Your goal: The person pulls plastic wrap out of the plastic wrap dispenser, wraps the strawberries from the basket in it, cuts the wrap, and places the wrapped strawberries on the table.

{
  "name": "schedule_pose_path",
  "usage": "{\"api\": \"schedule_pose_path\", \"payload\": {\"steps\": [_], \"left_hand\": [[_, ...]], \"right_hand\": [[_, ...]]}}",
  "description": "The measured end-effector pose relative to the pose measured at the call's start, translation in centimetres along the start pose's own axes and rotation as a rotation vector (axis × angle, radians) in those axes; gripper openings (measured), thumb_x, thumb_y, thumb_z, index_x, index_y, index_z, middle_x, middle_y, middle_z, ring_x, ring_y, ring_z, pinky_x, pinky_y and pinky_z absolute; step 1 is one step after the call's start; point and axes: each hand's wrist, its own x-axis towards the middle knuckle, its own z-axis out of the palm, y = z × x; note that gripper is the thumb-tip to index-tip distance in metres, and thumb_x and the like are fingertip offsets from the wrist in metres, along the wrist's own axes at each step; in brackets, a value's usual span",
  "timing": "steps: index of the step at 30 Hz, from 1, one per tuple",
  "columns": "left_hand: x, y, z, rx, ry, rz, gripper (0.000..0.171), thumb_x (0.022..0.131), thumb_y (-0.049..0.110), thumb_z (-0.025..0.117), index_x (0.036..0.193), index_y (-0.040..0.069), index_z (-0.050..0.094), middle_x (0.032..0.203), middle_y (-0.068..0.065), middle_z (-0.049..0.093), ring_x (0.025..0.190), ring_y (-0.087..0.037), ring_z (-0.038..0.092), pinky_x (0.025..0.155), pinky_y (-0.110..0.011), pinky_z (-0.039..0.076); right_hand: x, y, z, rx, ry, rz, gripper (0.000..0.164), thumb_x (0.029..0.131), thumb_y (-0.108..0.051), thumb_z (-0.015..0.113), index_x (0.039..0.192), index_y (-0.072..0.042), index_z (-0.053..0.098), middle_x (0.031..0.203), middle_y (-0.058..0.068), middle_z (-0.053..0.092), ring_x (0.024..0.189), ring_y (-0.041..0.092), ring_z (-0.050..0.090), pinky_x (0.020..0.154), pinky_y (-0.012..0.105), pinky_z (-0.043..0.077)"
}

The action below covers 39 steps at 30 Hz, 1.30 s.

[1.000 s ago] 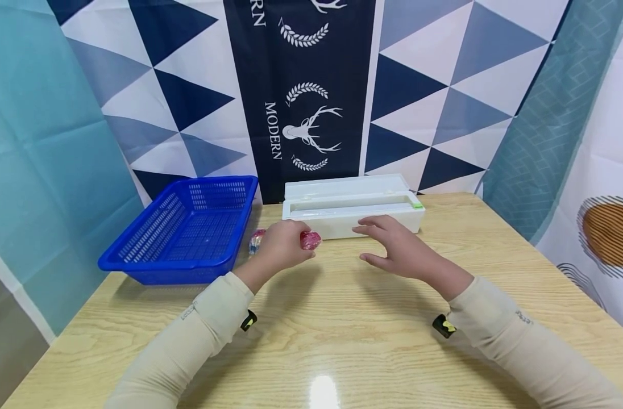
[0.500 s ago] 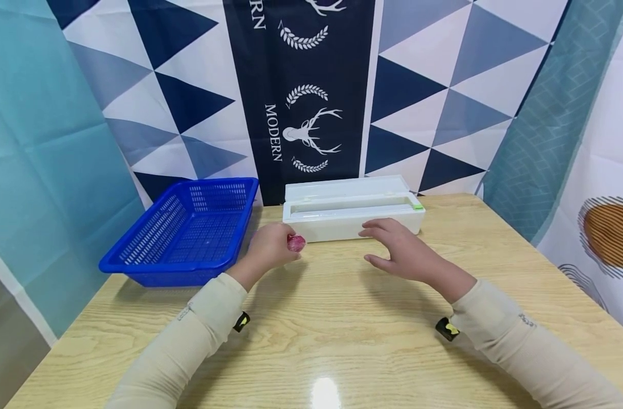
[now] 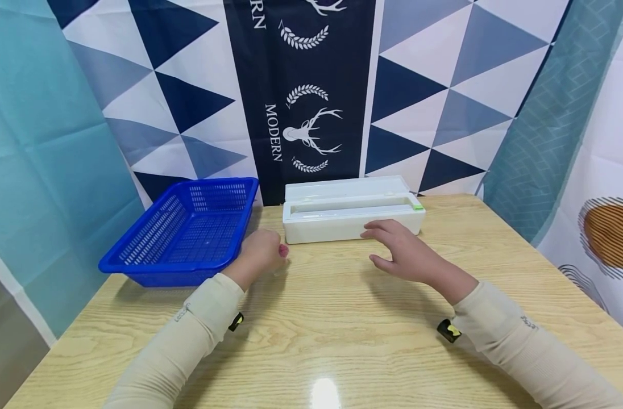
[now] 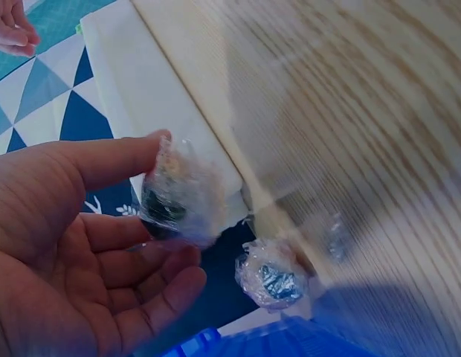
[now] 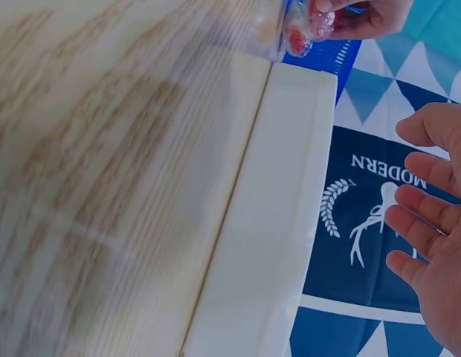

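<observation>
In the head view my left hand [image 3: 259, 253] is low over the table, right beside the blue basket, and holds a small clear-plastic-wrapped bundle [image 3: 283, 250] with red showing. The left wrist view has this wrapped bundle [image 4: 182, 195] pinched at the fingertips, with a dark patch inside its crinkled film. A second wrapped bundle [image 4: 271, 274], bluish in its middle, lies close by near the basket. Its contents cannot be made out. My right hand [image 3: 406, 250] hovers in front of the long white box [image 3: 342, 227], fingers apart and loosely bent, holding nothing.
The blue perforated basket [image 3: 201, 265] stands at the back left with nothing visible inside. The white box's lid [image 3: 347, 186] is raised against the patterned backdrop. A green tab [image 3: 418, 207] marks the box's right end. Pale wood table [image 3: 332, 318] extends in front.
My left hand has moved left, carrying the wrapped bundle from in front of the white box to beside the basket. The right hand has barely shifted.
</observation>
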Motion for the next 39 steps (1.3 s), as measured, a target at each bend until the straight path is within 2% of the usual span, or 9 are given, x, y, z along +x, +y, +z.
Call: {"api": "schedule_pose_path", "payload": {"steps": [3,6,10,15,24,28,35,37,39], "left_hand": [[0.2,-0.1,0.1,0.050,-0.017,-0.003,0.020,0.086,0.027,0.069,0.074,0.012,0.061,0.081,-0.005,0.062,0.076,-0.023,0.057,0.059,-0.036,0.047],[0.2,-0.1,0.1,0.109,-0.030,-0.004,0.018,0.090,0.026,0.063,0.088,0.008,0.067,0.094,-0.009,0.066,0.084,-0.026,0.062,0.067,-0.044,0.054],[0.3,-0.2,0.4,0.164,-0.040,-0.005,0.028,0.093,0.024,0.062,0.110,0.002,0.065,0.107,-0.014,0.067,0.096,-0.031,0.065,0.074,-0.048,0.056],[0.6,-0.5,1.0,0.168,-0.054,-0.024,0.043,0.090,0.022,0.066,0.123,-0.003,0.057,0.116,-0.017,0.064,0.103,-0.032,0.063,0.079,-0.049,0.055],[0.8,-0.6,1.0,0.213,-0.044,0.022,0.030,0.094,0.018,0.061,0.118,0.000,0.063,0.112,-0.016,0.065,0.099,-0.033,0.064,0.076,-0.047,0.056],[0.7,-0.7,1.0,0.219,-0.039,0.044,0.030,0.096,0.018,0.059,0.118,0.000,0.062,0.113,-0.017,0.064,0.098,-0.032,0.064,0.076,-0.046,0.056],[0.2,-0.3,1.1,0.216,-0.064,0.035,0.031,0.089,0.018,0.067,0.116,0.002,0.063,0.111,-0.015,0.065,0.098,-0.029,0.064,0.074,-0.047,0.056],[-0.2,-0.1,0.9,0.189,-0.045,0.053,0.032,0.087,0.019,0.070,0.112,0.001,0.064,0.108,-0.015,0.065,0.097,-0.029,0.063,0.075,-0.046,0.056],[-0.8,0.1,0.7,0.129,0.010,0.088,0.035,0.086,0.023,0.072,0.112,0.000,0.064,0.110,-0.016,0.063,0.099,-0.030,0.063,0.080,-0.045,0.054]], "right_hand": [[-0.1,0.0,-0.1,0.002,-0.007,0.016,0.039,0.085,-0.009,0.071,0.122,-0.001,0.061,0.130,0.020,0.055,0.123,0.039,0.048,0.101,0.054,0.038],[-0.2,0.1,-0.1,0.002,-0.006,0.021,0.039,0.085,-0.009,0.071,0.122,-0.001,0.061,0.130,0.020,0.055,0.123,0.039,0.048,0.101,0.054,0.038],[-0.2,0.1,-0.2,0.004,-0.008,0.028,0.038,0.086,-0.009,0.071,0.122,-0.001,0.062,0.131,0.020,0.054,0.124,0.039,0.047,0.102,0.054,0.038],[-0.2,0.1,-0.3,0.010,-0.014,0.039,0.038,0.086,-0.010,0.071,0.122,-0.001,0.062,0.133,0.020,0.053,0.125,0.038,0.046,0.103,0.054,0.037],[-0.3,0.3,-0.3,0.007,-0.001,0.040,0.039,0.086,-0.012,0.072,0.121,0.000,0.062,0.133,0.021,0.053,0.125,0.039,0.046,0.102,0.055,0.038],[-0.3,0.4,-0.3,0.011,-0.008,0.049,0.039,0.085,-0.014,0.073,0.121,-0.001,0.062,0.133,0.021,0.052,0.125,0.039,0.045,0.102,0.055,0.037],[-0.7,0.1,-0.1,0.011,0.002,0.059,0.041,0.085,-0.015,0.074,0.122,-0.001,0.062,0.135,0.022,0.051,0.125,0.040,0.045,0.102,0.055,0.037],[-0.8,0.0,0.0,0.016,0.009,0.067,0.048,0.082,-0.015,0.077,0.124,0.000,0.060,0.137,0.023,0.049,0.126,0.041,0.044,0.101,0.057,0.036],[-0.8,-0.2,-0.1,0.030,0.007,0.081,0.061,0.078,-0.016,0.082,0.130,-0.001,0.055,0.142,0.023,0.044,0.128,0.042,0.041,0.101,0.059,0.036]]}}
